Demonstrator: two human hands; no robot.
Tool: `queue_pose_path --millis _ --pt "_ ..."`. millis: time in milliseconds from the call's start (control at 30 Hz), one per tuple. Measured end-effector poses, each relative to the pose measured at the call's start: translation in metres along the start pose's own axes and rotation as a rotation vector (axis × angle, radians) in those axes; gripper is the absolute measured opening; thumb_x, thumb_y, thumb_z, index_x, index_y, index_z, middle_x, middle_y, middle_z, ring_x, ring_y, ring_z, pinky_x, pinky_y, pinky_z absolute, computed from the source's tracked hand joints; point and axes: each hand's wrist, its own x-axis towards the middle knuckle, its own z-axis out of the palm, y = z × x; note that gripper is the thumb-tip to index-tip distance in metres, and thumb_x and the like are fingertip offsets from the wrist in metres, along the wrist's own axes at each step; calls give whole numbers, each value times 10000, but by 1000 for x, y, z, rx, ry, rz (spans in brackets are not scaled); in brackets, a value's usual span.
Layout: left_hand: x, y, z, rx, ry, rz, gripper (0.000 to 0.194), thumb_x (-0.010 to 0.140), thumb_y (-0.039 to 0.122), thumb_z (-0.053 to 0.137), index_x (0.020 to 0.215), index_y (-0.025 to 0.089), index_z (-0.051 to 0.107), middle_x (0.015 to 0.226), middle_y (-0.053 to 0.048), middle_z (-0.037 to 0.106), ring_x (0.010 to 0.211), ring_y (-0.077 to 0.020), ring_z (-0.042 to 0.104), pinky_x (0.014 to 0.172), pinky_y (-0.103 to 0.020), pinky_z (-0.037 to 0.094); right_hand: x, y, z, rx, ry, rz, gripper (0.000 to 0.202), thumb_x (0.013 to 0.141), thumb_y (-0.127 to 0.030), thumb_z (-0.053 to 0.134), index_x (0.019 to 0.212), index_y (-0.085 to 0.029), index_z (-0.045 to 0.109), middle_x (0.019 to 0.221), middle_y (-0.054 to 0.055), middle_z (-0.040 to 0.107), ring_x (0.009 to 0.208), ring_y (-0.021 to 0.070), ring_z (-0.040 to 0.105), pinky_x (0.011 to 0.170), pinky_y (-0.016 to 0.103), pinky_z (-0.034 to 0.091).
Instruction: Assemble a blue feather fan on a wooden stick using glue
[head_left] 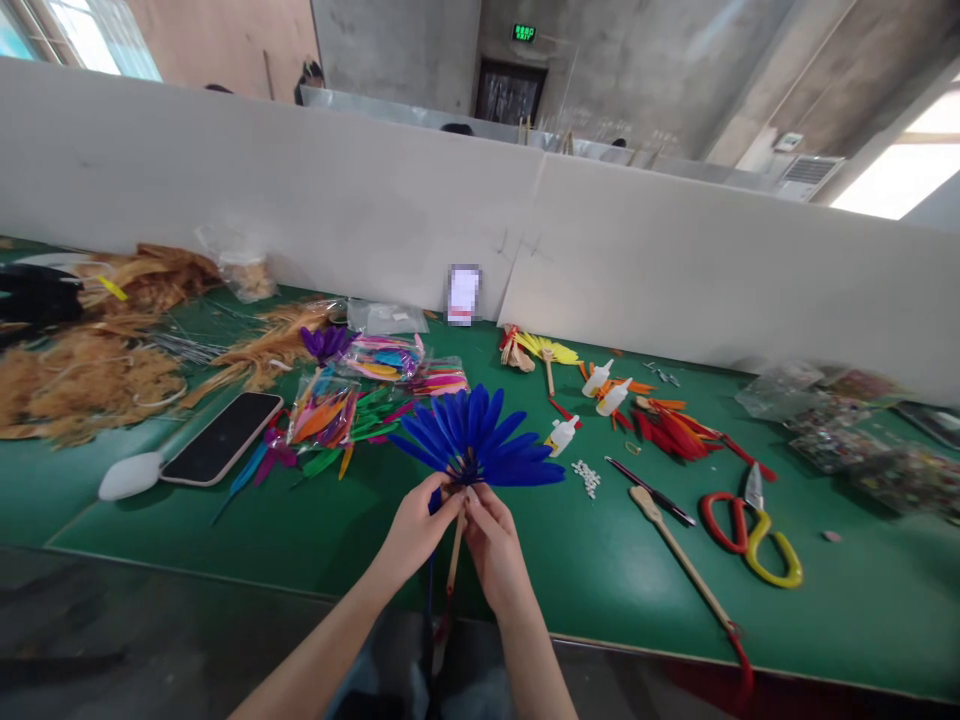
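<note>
Pinching now with left grip and right grip, both closed on the base of a blue feather fan, over the near side of the desk. Well along, by the look of it: fanned out wide already, beyond both grips, above a slim wooden handle running down between them. Firmly fixed? Impossible to tell, with the base covered. Look past the right grip for a yellow feather fan, spread on a handle too. Nearer, to the right of the right grip, spot white beads lying loose, then a spare handle, not yet feathered. Left of the left grip, see a packet of coloured feathers, apparently unused.
</note>
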Motion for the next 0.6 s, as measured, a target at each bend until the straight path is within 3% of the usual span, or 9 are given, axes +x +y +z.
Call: queue_pose_path --millis 600 --pt "-3 -11 9 63 39 0 221 854 376 488 893 184 590 796 -12 634 767 -182 591 735 -273 453 3 12 2 70 126 -33 202 689 -280 680 885 -237 660 985 52 718 997 214 654 1024 390 419"
